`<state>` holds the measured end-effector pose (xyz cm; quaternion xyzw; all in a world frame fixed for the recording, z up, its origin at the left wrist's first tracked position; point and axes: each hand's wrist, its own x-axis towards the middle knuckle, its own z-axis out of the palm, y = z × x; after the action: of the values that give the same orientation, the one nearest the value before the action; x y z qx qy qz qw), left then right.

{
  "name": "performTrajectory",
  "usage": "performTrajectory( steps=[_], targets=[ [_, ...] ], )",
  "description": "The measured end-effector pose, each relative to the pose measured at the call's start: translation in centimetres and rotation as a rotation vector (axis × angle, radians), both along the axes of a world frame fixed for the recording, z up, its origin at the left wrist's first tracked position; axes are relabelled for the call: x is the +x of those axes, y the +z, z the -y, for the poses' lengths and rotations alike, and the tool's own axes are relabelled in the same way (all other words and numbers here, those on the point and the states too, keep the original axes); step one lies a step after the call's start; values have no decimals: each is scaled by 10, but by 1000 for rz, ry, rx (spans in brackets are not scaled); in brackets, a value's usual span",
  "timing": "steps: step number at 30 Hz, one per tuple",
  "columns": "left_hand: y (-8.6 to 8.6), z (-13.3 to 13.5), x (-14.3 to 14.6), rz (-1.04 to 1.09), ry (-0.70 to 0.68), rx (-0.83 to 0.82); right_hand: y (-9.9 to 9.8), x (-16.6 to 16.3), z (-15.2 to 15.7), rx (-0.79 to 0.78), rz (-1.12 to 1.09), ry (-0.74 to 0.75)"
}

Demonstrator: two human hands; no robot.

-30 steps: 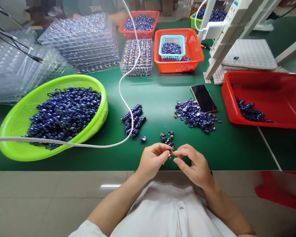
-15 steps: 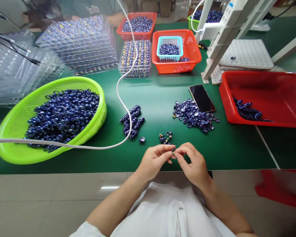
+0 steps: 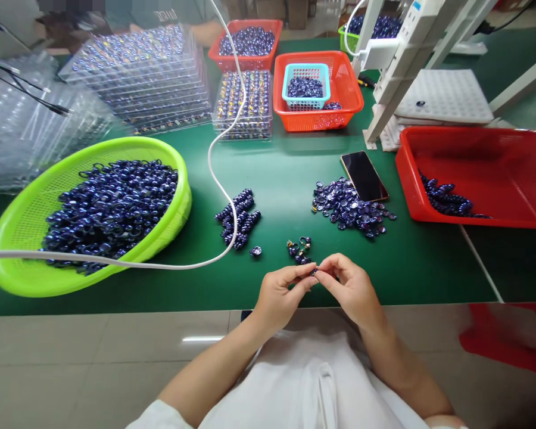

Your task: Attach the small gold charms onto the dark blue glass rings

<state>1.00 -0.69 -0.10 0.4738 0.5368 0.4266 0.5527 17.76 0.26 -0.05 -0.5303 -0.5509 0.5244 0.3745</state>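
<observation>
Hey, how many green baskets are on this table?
2. A big round lime green basket of dark blue pieces sits at the left; a smaller green basket stands at the far edge, partly hidden behind the white frame. Others may be hidden.

The person wears a plain white garment [image 3: 312,381] of smooth, thin-looking cloth that fills the near middle of the view. A raised vertical fold or seam [image 3: 322,387] runs down its centre, with soft creases spreading to either side. The sleeves are white and short. The edge of the left sleeve [image 3: 157,416] shows at the near left, and a sliver of the right sleeve [image 3: 446,422] at the near right. From there both forearms are bare down to the left hand [image 3: 279,295] and the right hand [image 3: 351,292]. The fingernails are too small to make out.
</observation>
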Motion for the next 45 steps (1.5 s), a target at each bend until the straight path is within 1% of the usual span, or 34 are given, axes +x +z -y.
performTrajectory(
  steps=[3,5,6,7,9,12,14,15,17,20,23,27,31,40,45],
  targets=[
    [6,-2,-1,67,9,-70,0,2,-1,-25,-34,53],
    [11,-4,-2,112,8,-122,-1,4,0,15,-34,79],
    [14,-5,-3,136,5,-142,-1,5,0,61,-28,92],
    [16,-6,-4,161,0,-159,-1,6,0,126,-19,110],
    [17,-9,-6,211,-8,-201,-1,10,1,305,16,190],
    [12,-11,-7,284,-16,-280,2,14,1,642,176,327],
    [8,-13,-8,338,-27,-328,4,15,1,834,332,347],
    [6,-13,-8,363,-35,-346,4,16,1,901,394,337],
    [3,-14,-9,403,-50,-371,4,15,1,973,453,324],
    [4,-14,-10,439,-54,-364,0,15,1,973,428,322],
    [8,-14,-10,442,-42,-327,-3,13,3,902,329,259],
    [16,-13,-10,360,-31,-280,-2,10,6,767,194,107],
    [20,-9,-9,287,-39,-211,1,8,8,707,148,72],
    [11,-2,-11,131,-88,-7,1,6,5,719,214,51],
    [7,-2,-14,46,-96,53,3,5,4,748,241,41]
  ],
)
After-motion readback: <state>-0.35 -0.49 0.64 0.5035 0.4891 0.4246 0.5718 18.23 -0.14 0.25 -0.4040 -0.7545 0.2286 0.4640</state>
